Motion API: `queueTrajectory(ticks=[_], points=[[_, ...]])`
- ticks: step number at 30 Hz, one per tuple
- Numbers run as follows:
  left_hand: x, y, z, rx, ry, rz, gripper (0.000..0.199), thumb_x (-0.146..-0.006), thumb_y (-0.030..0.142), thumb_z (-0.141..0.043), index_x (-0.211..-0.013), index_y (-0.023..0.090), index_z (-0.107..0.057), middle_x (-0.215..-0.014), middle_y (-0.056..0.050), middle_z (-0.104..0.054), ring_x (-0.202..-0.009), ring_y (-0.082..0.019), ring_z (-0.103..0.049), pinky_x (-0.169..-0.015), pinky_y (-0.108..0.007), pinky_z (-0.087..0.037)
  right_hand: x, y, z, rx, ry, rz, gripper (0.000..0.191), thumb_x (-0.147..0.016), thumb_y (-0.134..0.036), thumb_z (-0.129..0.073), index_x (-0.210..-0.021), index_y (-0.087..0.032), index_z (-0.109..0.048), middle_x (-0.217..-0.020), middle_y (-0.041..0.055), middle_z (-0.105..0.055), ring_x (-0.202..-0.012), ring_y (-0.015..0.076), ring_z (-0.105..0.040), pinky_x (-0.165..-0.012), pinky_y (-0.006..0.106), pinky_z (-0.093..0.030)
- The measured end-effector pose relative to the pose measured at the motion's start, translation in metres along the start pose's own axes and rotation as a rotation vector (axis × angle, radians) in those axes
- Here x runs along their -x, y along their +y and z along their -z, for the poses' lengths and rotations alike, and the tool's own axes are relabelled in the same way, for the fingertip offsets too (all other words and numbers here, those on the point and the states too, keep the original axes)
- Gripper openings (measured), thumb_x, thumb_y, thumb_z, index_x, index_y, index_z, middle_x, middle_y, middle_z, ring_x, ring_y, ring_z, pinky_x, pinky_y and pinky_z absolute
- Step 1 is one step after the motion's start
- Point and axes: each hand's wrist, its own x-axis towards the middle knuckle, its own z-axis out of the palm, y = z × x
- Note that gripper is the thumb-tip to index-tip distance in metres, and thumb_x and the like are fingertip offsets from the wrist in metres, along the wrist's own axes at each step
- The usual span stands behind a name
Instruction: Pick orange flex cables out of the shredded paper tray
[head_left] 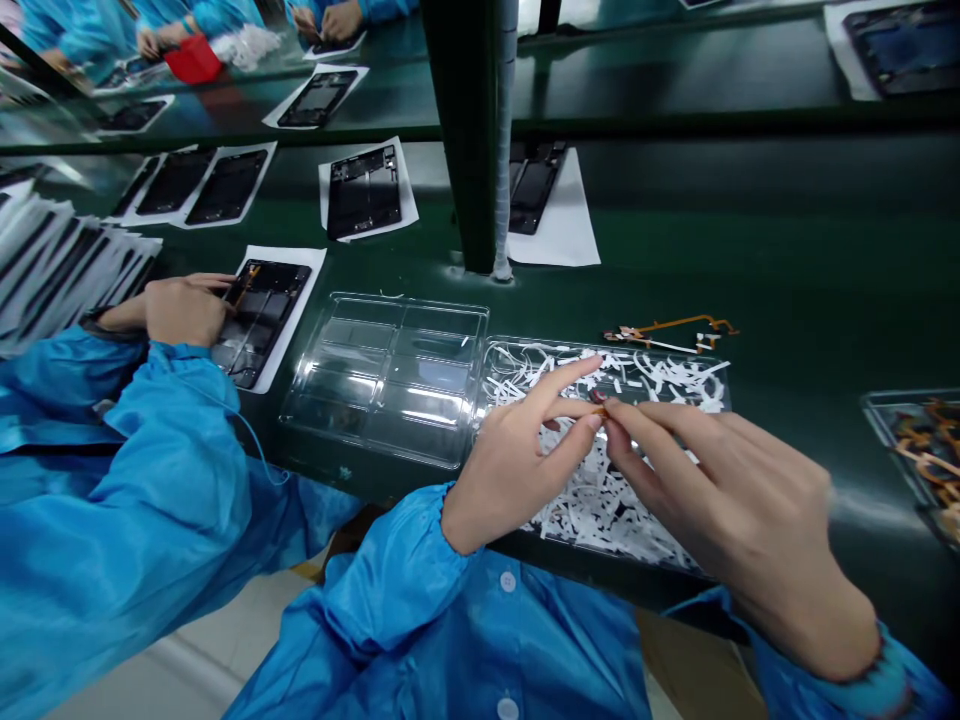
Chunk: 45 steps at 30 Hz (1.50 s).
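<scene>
Over a clear plastic tray (712,375) full of white paper-like strips (600,500), my two hands meet fingertip to fingertip. My left hand (536,435) pinches a small orange flex cable (600,411) between thumb and finger, its index finger stretched out above. The thumb and index finger of my right hand (720,490) close on the same piece from the other side. Most of that piece is hidden by the fingers. Just behind the tray lie more orange flex cables (675,328) with white and dark bits on them.
An adjoining clear compartmented tray (382,375) sits to the left. Further left, a co-worker's hands (184,310) touch a black device panel (262,310) on white paper. At right is a tray of orange cables (930,450). A dark post (469,140) rises behind; more panels (365,190) lie beyond.
</scene>
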Motion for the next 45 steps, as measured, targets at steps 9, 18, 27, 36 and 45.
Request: queueTrajectory(ticks=[9, 18, 27, 36, 45], points=[[0.001, 0.002, -0.005, -0.097, 0.030, -0.106, 0.041, -0.101, 0.021, -0.059, -0.142, 0.026, -0.053, -0.117, -0.002, -0.079, -0.115, -0.021, -0.074, -0.104, -0.039, -0.058, 0.004, -0.008, -0.004, 0.063, 0.043, -0.085, 0.025, -0.086, -0.015, -0.076, -0.109, -0.011, -0.068, -0.094, 0.0091, -0.077, -0.074, 0.0196, -0.070, -0.063, 0.032, -0.048], [0.001, -0.001, -0.006, -0.214, 0.051, -0.248, 0.041, -0.101, 0.018, -0.057, -0.141, 0.024, -0.052, -0.111, 0.000, -0.079, -0.113, -0.019, -0.074, -0.106, -0.038, -0.058, 0.006, -0.011, -0.007, -0.010, 0.064, -0.189, 0.022, -0.084, -0.012, -0.072, -0.106, -0.014, -0.066, -0.092, 0.0065, -0.076, -0.071, 0.0163, -0.069, -0.058, 0.029, -0.046], [0.001, 0.003, 0.000, -0.269, 0.037, -0.325, 0.040, -0.101, 0.018, -0.056, -0.140, 0.025, -0.054, -0.107, -0.001, -0.080, -0.106, -0.019, -0.076, -0.105, -0.039, -0.059, -0.006, -0.004, 0.002, -0.149, 0.054, -0.336, 0.012, -0.087, -0.009, -0.067, -0.093, -0.018, -0.061, -0.081, 0.0015, -0.070, -0.062, 0.0114, -0.064, -0.054, 0.025, -0.043], [0.025, -0.026, 0.152, -0.397, 0.483, 0.060, 0.024, -0.094, 0.024, -0.065, -0.117, 0.024, -0.072, -0.101, -0.001, -0.078, -0.096, -0.020, -0.075, -0.091, -0.033, -0.060, 0.030, 0.041, 0.016, -0.280, -0.315, -0.232, 0.047, -0.098, -0.027, -0.063, -0.059, -0.022, -0.037, -0.050, -0.0068, -0.038, -0.038, 0.0060, -0.038, -0.041, 0.023, -0.034], [0.056, -0.094, 0.204, -0.613, 0.542, 0.270, 0.023, -0.098, 0.035, -0.061, -0.119, 0.036, -0.069, -0.120, 0.008, -0.071, -0.105, -0.026, -0.068, -0.106, -0.051, -0.052, -0.003, 0.117, -0.039, -0.130, -0.509, -0.339, 0.038, -0.104, -0.041, -0.049, -0.101, -0.014, -0.075, -0.095, 0.0097, -0.070, -0.073, 0.0158, -0.067, -0.065, 0.027, -0.048]])
